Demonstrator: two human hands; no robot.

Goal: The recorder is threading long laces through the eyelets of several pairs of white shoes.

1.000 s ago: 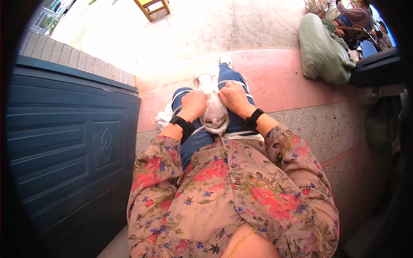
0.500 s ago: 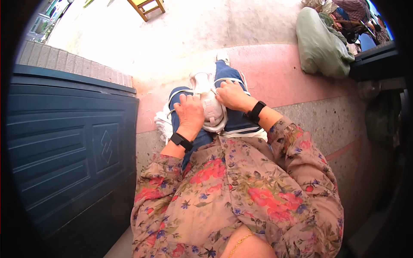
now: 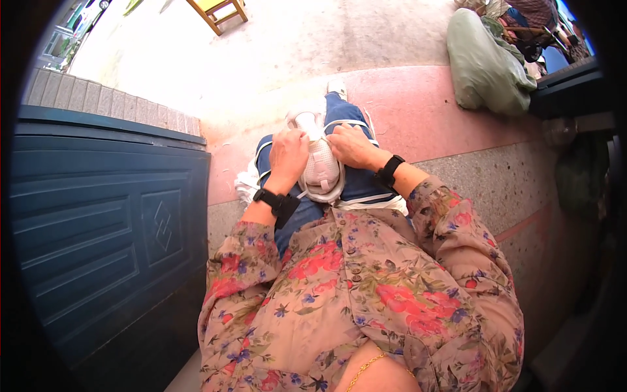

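A pale pinkish-white sneaker (image 3: 321, 164) lies in my lap between my thighs, which are in blue trousers (image 3: 359, 179). Its toe end faces my body and its opening is at the far side. My left hand (image 3: 288, 157) is bent over the shoe's left edge, fingers pinched at the lacing. From the right, my right hand (image 3: 353, 146) pinches the white shoelace (image 3: 346, 122) near the shoe's middle. Loops of lace trail over both thighs. The fingertips of the two hands are a short way apart, and the lace inside them is mostly hidden.
A dark blue panelled door (image 3: 111, 215) stands at my left. Far right is a full grey-green sack (image 3: 486, 65) beside piled belongings. A yellow wooden stool (image 3: 219, 12) stands on the bright ground ahead. White material (image 3: 247, 186) shows beside my left thigh.
My left hand has moved up and slightly inward along the shoe, its fingers drawing together. My right hand stays nearly in place, its fingers a little more curled.
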